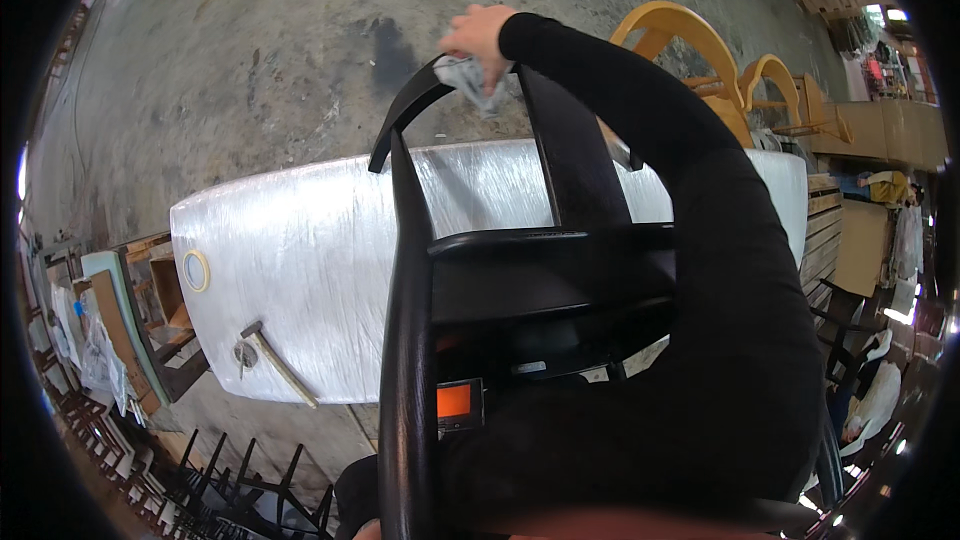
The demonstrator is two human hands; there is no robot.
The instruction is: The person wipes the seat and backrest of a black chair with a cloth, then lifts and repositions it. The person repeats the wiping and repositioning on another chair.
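Observation:
A black wooden chair (408, 340) with a curved top rail lies across a wrapped table, its dark back slat running away from me. My right hand (478, 35) reaches over to the far end of the curved rail. It is closed on a crumpled grey-white cloth (470, 83), pressed against the rail; the hand is slightly blurred. Of my left hand (368, 531), only a patch of skin shows at the lower edge, beside the chair's long dark post. Its fingers are hidden.
The table (300, 260) is covered in shiny plastic film. On it are a hammer (280, 365) and a roll of tape (196, 270). Yellow wooden chairs (690, 30) stand at the far right. Black chair frames (260, 485) sit at the lower left.

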